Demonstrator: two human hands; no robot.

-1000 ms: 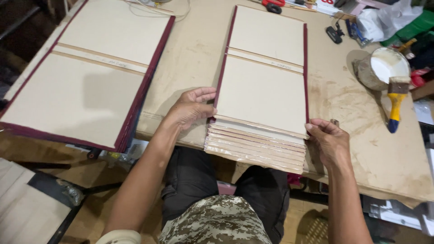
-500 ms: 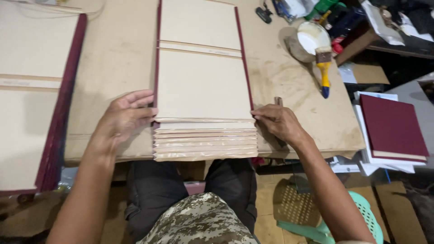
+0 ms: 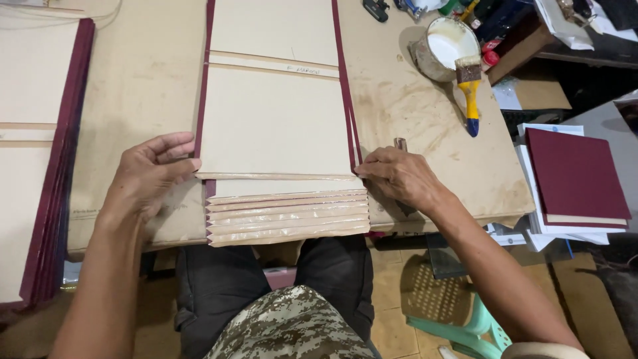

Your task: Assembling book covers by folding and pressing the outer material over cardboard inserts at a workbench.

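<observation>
Fingers (image 3: 174, 151) and right hand (image 3: 401, 177) pinching cover stack (image 3: 276, 126) edges, bare table (image 3: 412, 113) alongside

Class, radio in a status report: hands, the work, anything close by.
Left hand and right hand grip top cover edges. Stack fanned beneath. Glue brush clear, right.
</observation>
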